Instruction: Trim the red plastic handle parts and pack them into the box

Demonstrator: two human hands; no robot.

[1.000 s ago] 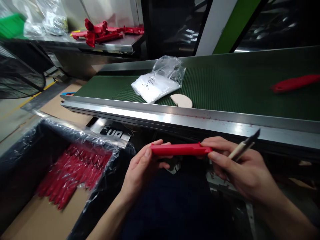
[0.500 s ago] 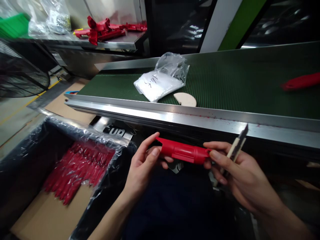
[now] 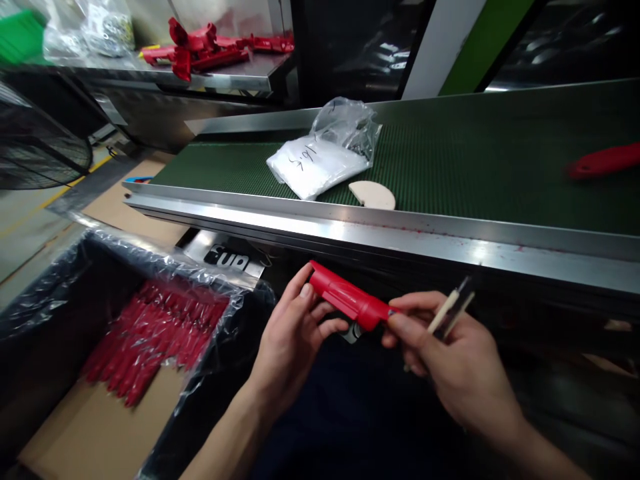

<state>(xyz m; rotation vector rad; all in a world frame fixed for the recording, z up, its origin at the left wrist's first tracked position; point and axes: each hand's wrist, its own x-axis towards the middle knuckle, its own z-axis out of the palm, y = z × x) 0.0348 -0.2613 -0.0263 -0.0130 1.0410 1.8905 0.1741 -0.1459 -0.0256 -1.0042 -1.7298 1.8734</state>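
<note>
A red plastic part [image 3: 350,297] is held between both hands in front of the conveyor's metal edge, its right end tilted down. My left hand [image 3: 295,330] grips the wide left end between thumb and fingers. The narrow right end is pinched by the thumb and fingertips of my right hand [image 3: 440,340]. That same hand also keeps a knife with a pale handle [image 3: 450,313] between its fingers, the dark tip pointing up and right.
A green conveyor belt [image 3: 450,167] carries a white bag [image 3: 320,160], a cream disc [image 3: 375,195] and another red part [image 3: 605,162]. Lower left stands a lined box [image 3: 195,393] holding wrapped red parts [image 3: 155,333]. More red parts [image 3: 215,50] lie on a metal table.
The held red part has tilted, its right end now lower and further left. My right hand has moved left with the knife. The view has shifted slightly.
</note>
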